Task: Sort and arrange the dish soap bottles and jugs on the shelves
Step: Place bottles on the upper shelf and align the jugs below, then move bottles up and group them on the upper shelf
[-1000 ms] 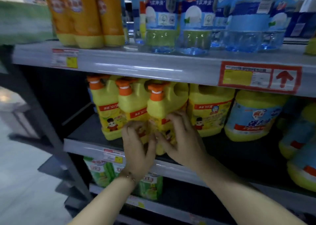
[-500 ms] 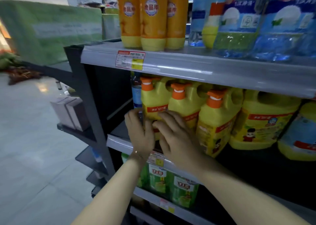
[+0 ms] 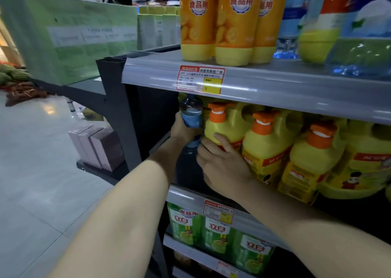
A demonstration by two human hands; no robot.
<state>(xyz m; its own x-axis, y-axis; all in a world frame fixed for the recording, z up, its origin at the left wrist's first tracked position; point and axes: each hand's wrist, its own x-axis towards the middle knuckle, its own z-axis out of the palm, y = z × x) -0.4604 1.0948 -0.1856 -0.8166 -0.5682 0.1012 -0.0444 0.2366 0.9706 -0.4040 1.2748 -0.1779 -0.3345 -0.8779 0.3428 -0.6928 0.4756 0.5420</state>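
- My left hand (image 3: 181, 130) is curled round a clear bottle with a blue label (image 3: 191, 113) and holds it upright at the far left end of the middle shelf (image 3: 186, 194).
- That bottle stands just left of the first yellow jug (image 3: 229, 125) and touches it or nearly so.
- My right hand (image 3: 224, 165) is against the same jug: one digit lies flat on its front and the others are bent at its left edge.
- I cannot tell whether this hand grips the jug or only rests on it.
- A blue cap (image 3: 193, 144) on a dark bottle shows between my two hands, low on the shelf.
- Three orange-capped yellow jugs run to the right in a row, the second jug (image 3: 268, 144) and third jug (image 3: 313, 163) nearer me.
- A bigger yellow jug (image 3: 368, 163) stands behind them at the right.
- On the upper shelf (image 3: 296, 87) stand orange bottles (image 3: 232, 23), with blue refill packs (image 3: 359, 30) to their right.
- Green bottles (image 3: 215, 233) line the shelf below.
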